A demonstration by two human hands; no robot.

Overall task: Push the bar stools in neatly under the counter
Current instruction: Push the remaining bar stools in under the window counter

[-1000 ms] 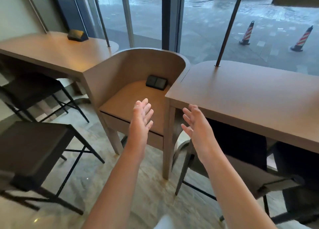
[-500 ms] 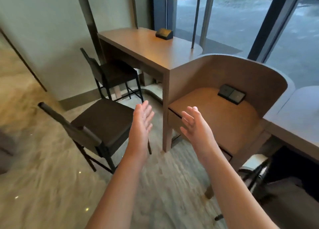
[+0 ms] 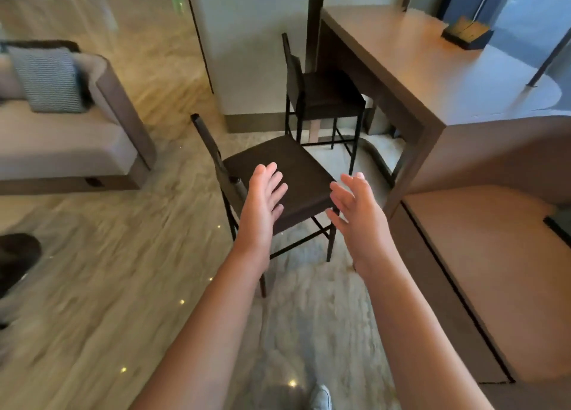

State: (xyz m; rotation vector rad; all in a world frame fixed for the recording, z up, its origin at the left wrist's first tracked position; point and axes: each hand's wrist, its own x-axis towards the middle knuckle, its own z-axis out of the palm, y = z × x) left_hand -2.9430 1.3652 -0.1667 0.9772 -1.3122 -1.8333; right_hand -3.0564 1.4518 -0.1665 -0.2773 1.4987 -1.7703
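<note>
- Sofa (image 3: pixel 65 150): far left, pale upholstery with a darker curved end panel.
- Striped cushion (image 3: pixel 48 78): leaning upright against the sofa back.
- Floor (image 3: pixel 102 286): light, veined surface with small bright reflections; blurred at left.
- Wall column (image 3: pixel 247 44): pale, with a dark skirting at its foot, at far centre.
- Small dark box (image 3: pixel 466 34): lying far right, its upper face yellowish.
- Shoe tip (image 3: pixel 321 399): at the near edge.
- Dark rounded object (image 3: pixel 17 255): left edge, blurred, unidentifiable.

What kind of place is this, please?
Probably a lobby or lounge of a hotel or cafe: a high wooden counter with dark bar stools, a grey sofa with a striped cushion, and a polished stone-like floor.
</note>
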